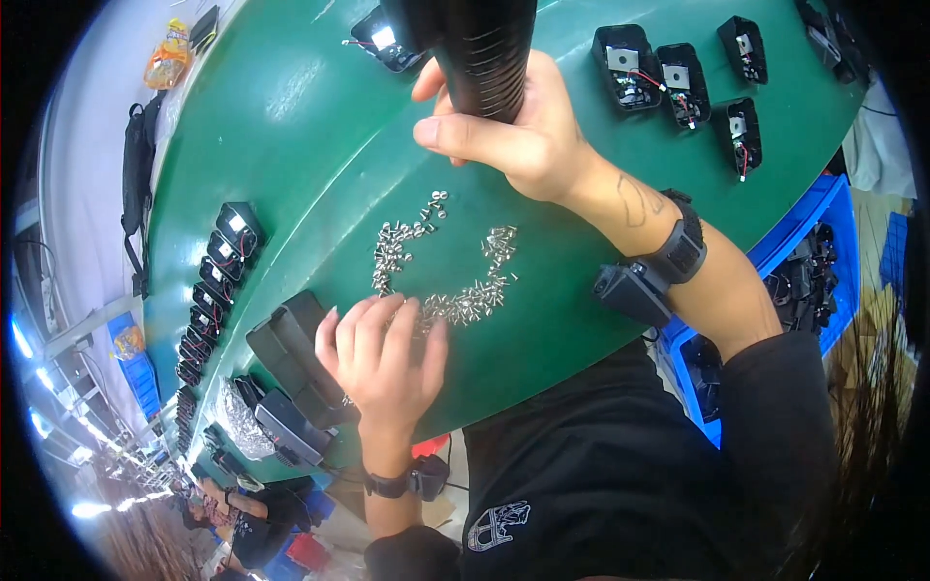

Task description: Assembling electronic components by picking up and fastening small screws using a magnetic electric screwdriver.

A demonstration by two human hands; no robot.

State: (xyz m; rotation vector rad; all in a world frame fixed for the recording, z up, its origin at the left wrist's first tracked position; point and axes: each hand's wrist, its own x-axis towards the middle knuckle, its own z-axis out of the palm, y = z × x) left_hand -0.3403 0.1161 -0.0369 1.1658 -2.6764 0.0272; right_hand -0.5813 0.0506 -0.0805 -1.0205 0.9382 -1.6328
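Gripping black ribbed tool (487, 53), right hand (509, 121) clenched round it nr far edge of green surface (291, 126). Left hand (383, 358), fingers curled, on small silver screws (441, 271) nr near edge; grasp can't tell.

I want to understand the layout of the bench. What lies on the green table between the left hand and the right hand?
In the head view, a loose pile of small silver screws lies on the green table, between the left hand, whose fingertips touch its near edge, and the right hand, which holds a black tool.
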